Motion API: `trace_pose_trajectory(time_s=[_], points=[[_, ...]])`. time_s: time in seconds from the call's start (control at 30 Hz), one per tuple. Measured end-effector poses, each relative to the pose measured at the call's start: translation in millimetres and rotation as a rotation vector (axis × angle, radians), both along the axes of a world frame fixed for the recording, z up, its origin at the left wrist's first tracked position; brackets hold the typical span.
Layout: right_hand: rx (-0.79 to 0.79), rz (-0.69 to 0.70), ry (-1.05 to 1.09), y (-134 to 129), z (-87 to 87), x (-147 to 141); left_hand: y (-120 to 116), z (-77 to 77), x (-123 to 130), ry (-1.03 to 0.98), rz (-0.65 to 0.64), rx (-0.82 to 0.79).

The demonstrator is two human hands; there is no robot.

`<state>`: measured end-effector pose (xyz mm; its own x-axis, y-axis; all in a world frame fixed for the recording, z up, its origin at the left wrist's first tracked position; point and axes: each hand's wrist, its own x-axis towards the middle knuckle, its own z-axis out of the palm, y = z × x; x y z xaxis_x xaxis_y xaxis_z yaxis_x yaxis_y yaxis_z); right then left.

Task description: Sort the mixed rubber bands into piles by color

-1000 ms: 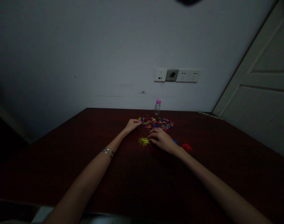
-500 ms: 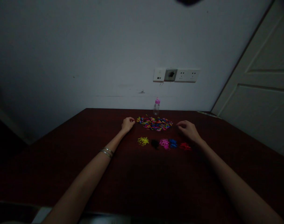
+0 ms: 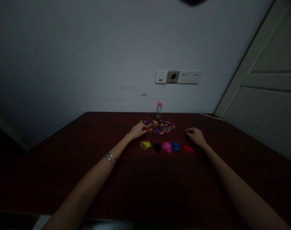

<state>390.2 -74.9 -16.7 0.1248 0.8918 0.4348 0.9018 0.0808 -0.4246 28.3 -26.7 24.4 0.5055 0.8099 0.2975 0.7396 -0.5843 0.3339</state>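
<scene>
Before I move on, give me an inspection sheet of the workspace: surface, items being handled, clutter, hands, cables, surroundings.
Surface: dark reddish-brown table, dimly lit.
Items handled: mixed multicoloured pile of small bands or loops; nearer the person, a row from left to right: yellow pile, black pile, pink pile, blue pile, red pile.
Clutter: upright bottle with a pink top, behind the mixed pile.
Left hand: at the mixed pile's left edge, fingers curled; contents cannot be told.
Right hand: beyond the red pile, right of the mixed pile; contents cannot be told.
Cables: nothing seen.
Surroundings: pale wall with a row of sockets; panelled door at right.
</scene>
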Motion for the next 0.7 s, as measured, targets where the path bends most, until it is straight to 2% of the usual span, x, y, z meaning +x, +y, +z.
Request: trace_pose_trajectory(time_s=[0.2,0.7], points=[[-0.016,-0.010,-0.004,-2.7,3.3,-5.1,-8.1,0.5,4.5,0.159,0.038,0.044],[-0.048,-0.032,-0.007,-2.9,5.9,-8.5,-6.3,-2.4,1.4,0.208,0.100,0.090]])
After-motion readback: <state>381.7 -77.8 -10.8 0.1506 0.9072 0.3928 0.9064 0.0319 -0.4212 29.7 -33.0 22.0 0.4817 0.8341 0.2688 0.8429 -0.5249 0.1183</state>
